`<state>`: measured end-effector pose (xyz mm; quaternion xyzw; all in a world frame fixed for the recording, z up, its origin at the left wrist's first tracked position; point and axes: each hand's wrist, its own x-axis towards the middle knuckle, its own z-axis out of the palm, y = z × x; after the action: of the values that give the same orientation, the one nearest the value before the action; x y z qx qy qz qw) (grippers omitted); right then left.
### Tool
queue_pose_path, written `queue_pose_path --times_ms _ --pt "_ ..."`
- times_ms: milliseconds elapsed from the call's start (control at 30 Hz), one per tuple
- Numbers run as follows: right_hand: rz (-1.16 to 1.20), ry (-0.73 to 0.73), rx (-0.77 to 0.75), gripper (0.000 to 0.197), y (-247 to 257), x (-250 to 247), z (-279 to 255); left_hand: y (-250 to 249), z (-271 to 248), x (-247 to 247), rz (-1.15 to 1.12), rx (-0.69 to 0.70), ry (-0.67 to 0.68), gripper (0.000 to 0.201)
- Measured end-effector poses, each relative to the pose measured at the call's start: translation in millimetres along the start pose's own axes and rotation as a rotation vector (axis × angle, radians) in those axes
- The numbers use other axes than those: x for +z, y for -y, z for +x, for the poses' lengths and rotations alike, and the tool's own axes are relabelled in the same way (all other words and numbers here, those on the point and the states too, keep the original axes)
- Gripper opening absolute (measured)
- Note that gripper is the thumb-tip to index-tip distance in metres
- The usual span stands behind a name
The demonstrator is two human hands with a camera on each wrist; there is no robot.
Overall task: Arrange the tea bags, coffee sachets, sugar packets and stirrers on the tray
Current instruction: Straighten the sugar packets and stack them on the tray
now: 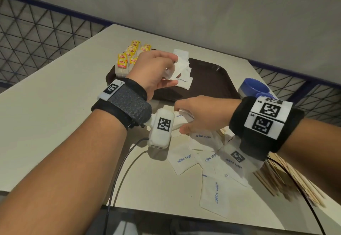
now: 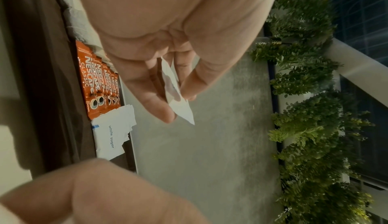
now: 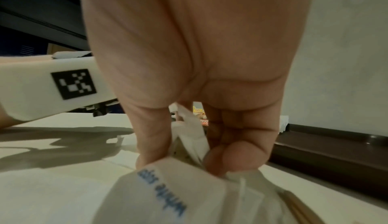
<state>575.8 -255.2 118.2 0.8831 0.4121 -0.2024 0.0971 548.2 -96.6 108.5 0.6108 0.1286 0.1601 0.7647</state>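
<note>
A dark brown tray [image 1: 212,76] lies at the far side of the table. Yellow tea bags [image 1: 129,56] stand at its far left corner, orange coffee sachets [image 2: 98,81] beside them, and white sugar packets [image 1: 182,69] stacked in the middle. My left hand [image 1: 162,69] hovers over that stack and pinches a white sugar packet [image 2: 178,98] between thumb and fingers. Nearer me, my right hand [image 1: 199,116] grips a sugar packet [image 3: 193,138] from the loose sugar packets [image 1: 208,161] on the table. Wooden stirrers [image 1: 287,181] lie at the right.
A blue and white cup [image 1: 254,89] stands to the right of the tray. Black cables [image 1: 118,170] trail from the wrist cameras across the table's near edge. A mesh railing [image 1: 33,32] runs behind the table, with green foliage [image 2: 310,111] beyond.
</note>
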Motion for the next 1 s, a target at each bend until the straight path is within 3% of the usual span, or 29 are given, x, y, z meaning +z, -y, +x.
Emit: queue_pose_path --times_ms 67,200,367,433,567,667,733,833,933,1000 --pt "-0.014 0.014 -0.003 0.048 1 -1 2 0 -1 0 -0.012 -0.005 0.003 0.023" --pt "-0.081 -0.06 -0.034 0.019 1 5 4 -2 -1 0 -0.041 -0.016 -0.003 0.024" --pt "0.005 -0.046 0.016 0.007 -13 -8 -2 -5 -4 -2 -0.139 -0.043 0.006 0.03" --pt "0.191 -0.098 0.073 0.001 -19 -19 -11 -7 -4 -4 -0.159 -0.047 -0.003 0.034" --pt "0.791 -0.145 0.136 0.019 -27 -28 -25 -7 -4 -5 -0.129 -0.05 -0.002 0.04" --pt "1.328 -0.197 -0.004 0.028 -25 -25 -25 -2 -2 -1 -0.092 -0.056 -0.002 0.033" --pt "1.547 -0.261 -0.122 0.035 -26 -19 -17 1 -2 1 -0.098 -0.077 0.026 0.021" --pt "1.644 -0.248 -0.222 0.042 -26 -8 -5 3 -2 4 -0.106 -0.089 0.116 0.018" --pt "1.667 -0.181 -0.214 0.047 -29 4 3 5 -2 6 -0.034 -0.059 0.201 0.03" --pt "1.722 -0.129 -0.222 0.039 -30 9 6 9 -3 9 0.032 -0.047 0.254 0.031"
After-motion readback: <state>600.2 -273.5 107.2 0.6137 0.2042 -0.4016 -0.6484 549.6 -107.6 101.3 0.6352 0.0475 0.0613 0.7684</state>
